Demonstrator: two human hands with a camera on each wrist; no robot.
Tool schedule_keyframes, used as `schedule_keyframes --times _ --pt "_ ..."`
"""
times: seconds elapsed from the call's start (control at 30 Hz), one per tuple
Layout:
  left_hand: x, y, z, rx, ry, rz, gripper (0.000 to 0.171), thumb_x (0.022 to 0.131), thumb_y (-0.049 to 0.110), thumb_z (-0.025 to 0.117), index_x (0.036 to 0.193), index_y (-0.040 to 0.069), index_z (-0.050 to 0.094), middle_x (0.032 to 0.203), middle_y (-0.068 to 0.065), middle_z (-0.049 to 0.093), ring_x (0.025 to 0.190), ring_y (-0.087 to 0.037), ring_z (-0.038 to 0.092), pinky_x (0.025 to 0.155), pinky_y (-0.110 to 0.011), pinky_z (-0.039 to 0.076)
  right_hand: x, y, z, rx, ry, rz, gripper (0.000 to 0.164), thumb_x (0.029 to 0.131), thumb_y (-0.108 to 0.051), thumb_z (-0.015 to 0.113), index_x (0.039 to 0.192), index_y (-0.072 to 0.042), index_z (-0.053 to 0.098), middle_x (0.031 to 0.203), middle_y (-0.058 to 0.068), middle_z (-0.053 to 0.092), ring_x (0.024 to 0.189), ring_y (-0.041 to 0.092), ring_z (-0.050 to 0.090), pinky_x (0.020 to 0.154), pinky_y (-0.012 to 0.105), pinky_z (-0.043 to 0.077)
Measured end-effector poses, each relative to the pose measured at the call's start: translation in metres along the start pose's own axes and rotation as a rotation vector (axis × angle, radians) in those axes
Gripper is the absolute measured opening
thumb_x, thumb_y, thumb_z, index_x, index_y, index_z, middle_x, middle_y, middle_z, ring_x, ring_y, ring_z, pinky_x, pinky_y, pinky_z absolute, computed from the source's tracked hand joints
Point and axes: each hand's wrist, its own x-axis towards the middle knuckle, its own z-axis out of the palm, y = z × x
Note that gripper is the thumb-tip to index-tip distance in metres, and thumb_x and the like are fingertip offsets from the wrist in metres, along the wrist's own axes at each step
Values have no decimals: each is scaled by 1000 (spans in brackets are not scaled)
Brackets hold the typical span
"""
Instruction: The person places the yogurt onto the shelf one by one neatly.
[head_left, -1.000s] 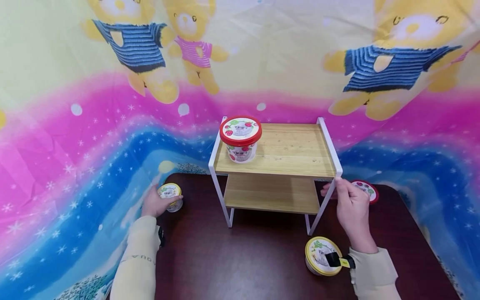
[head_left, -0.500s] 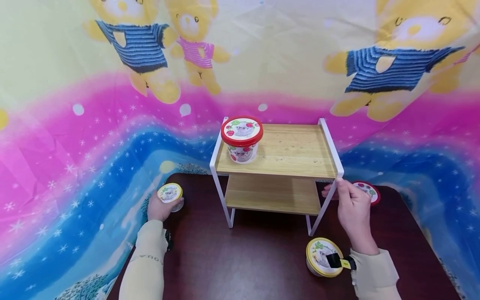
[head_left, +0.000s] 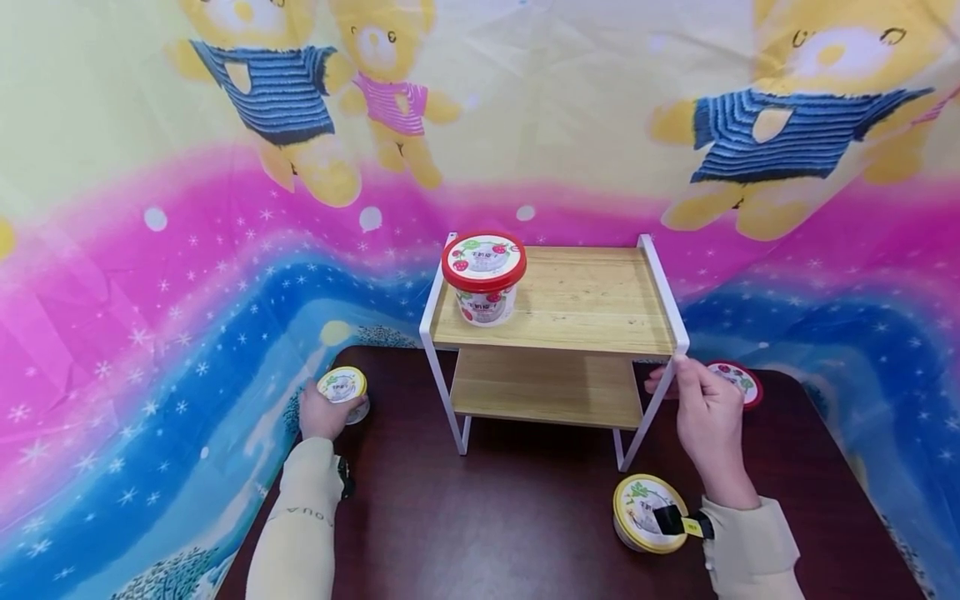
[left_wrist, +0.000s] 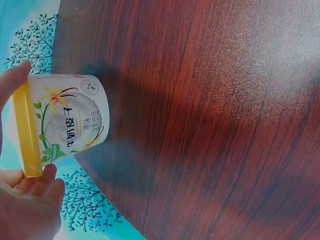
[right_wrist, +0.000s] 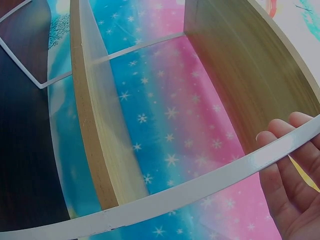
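At the table's far left, my left hand (head_left: pixel 327 413) grips a yellow-lidded paper cup (left_wrist: pixel 70 117) by its rim, thumb on one side and fingers on the other. On the right, my right hand (head_left: pixel 711 421) holds the white metal frame (right_wrist: pixel 220 177) of a two-tier wooden shelf (head_left: pixel 577 300), near its top front corner. The fingertips (right_wrist: pixel 267 137) reach behind the frame bar. A red-lidded cup (head_left: pixel 483 279) stands upright on the top board's left side.
Another yellow-lidded cup (head_left: pixel 649 514) stands on the dark table (head_left: pixel 480 525), partly covered by the right wrist strap. A red-lidded cup (head_left: pixel 735 383) is partly hidden behind the right hand. A patterned cloth (head_left: pixel 555 125) hangs close behind.
My left hand and forearm have shifted slightly to the right at the yellow-lidded cup, which has barely moved. The right hand stays on the shelf frame.
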Motion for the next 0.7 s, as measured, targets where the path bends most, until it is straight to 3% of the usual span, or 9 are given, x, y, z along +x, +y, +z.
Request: schedule_keyframes --times 0.17,0.4,0.7 --pt "-3 3 3 -19 28 -5 102 79 37 86 149 -12 30 131 -33 37 113 -45 43 101 -62 39 0 0 0 0 1 -1 36 109 -25 50 103 -1 77 85 -3 74 79 3 69 71 14 53" --pt "-8 4 6 -58 48 -20 104 78 34 86 147 -17 27 133 -36 33 114 -48 41 104 -62 37 0 -1 -1 -6 2 6 36 109 -25 50 104 -1 77 85 -3 74 79 3 69 72 14 53" --pt "-13 5 6 -98 62 -32 104 78 33 87 150 -12 26 135 -31 33 117 -45 40 106 -60 37 0 0 1 22 0 -9 36 108 -23 51 100 1 76 84 2 74 77 4 71 74 14 53"
